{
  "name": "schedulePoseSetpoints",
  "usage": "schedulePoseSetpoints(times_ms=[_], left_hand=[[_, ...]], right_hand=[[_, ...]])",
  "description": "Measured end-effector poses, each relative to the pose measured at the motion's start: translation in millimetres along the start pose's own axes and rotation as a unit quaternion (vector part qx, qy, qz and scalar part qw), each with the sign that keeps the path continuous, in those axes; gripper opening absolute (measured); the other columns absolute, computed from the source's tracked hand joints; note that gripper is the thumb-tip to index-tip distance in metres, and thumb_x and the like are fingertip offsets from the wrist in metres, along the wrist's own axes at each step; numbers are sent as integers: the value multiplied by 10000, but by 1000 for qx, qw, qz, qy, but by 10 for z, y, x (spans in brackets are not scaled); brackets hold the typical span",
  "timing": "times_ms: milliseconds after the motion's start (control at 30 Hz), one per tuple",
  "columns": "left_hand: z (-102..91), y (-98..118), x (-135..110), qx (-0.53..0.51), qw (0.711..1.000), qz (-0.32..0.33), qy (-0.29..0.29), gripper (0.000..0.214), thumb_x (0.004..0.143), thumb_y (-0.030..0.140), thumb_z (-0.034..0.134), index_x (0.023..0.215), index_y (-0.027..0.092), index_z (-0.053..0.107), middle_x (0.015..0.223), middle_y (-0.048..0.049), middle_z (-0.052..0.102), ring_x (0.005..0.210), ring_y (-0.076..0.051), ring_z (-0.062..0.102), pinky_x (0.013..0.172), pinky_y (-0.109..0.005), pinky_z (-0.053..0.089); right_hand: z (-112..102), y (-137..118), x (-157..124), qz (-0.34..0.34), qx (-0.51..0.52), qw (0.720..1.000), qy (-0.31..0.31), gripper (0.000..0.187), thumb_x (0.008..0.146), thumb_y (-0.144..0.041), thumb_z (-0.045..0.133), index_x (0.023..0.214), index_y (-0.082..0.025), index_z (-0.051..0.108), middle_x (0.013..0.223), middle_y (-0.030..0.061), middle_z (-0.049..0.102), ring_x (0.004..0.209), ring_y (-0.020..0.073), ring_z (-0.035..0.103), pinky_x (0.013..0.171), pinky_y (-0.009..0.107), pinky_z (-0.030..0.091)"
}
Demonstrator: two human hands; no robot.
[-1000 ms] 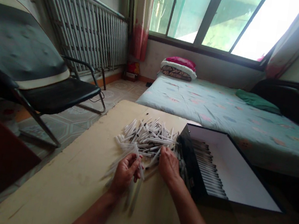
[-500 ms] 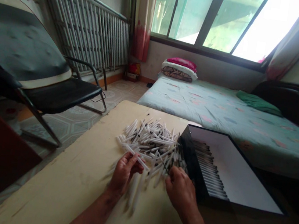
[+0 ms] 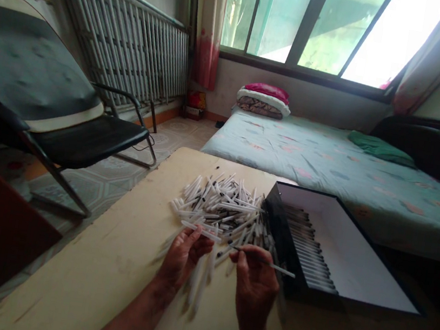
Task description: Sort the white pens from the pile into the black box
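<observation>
My left hand is closed on a white pen barrel, held between thumb and fingers and pointing right. Pinched in my right hand is a thin pen refill, its dark end toward the barrel and its pale end out to the right. The two tips are close but apart. Beyond both hands lies a loose pile of white pen parts, with dark pieces mixed in. Several white barrels lie below and between my hands, partly blurred.
A dark box with a white inside stands at the right of the pale table, a row of pens along its left wall. Behind the table is a bed. A black chair stands at the left.
My right hand has turned palm up and moved slightly left, bringing the refill level and near the barrel. In my left hand the barrel has tilted closer to level.
</observation>
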State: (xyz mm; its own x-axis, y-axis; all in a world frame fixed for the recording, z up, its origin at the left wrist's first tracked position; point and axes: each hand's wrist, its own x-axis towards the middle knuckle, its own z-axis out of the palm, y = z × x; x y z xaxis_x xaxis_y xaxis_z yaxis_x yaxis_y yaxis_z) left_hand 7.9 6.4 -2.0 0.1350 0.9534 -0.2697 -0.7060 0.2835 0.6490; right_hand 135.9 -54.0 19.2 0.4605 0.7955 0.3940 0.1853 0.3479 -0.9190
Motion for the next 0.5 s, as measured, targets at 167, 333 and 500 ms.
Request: schedulePoseSetpoints(times_ms=[167, 333, 500], left_hand=[[5, -19, -9, -8, 1000, -14, -5, 206, 722, 204, 707, 833, 155, 540, 684, -4, 704, 564, -112, 672, 553, -189, 552], [20, -23, -13, -3, 1000, -20, 5, 178, 746, 183, 683, 837, 150, 534, 655, -5, 696, 549, -117, 671, 533, -183, 549], [32, -37, -23, -8, 999, -30, -17, 154, 778, 137, 644, 871, 146, 523, 660, -18, 695, 548, -126, 674, 531, -194, 551]], right_hand=[[50, 12, -7, -19, -7, 999, -27, 75, 839, -208, 562, 908, -188, 539, 785, 22, 627, 714, 149, 658, 648, 254, 524], [57, 120, -15, -7, -18, 998, -54, 68, 848, -219, 560, 904, -182, 559, 768, 11, 619, 689, 140, 640, 642, 252, 512], [56, 179, 6, -17, -40, 997, -69, 87, 846, -254, 573, 885, -176, 578, 775, 17, 608, 690, 137, 611, 640, 252, 505]])
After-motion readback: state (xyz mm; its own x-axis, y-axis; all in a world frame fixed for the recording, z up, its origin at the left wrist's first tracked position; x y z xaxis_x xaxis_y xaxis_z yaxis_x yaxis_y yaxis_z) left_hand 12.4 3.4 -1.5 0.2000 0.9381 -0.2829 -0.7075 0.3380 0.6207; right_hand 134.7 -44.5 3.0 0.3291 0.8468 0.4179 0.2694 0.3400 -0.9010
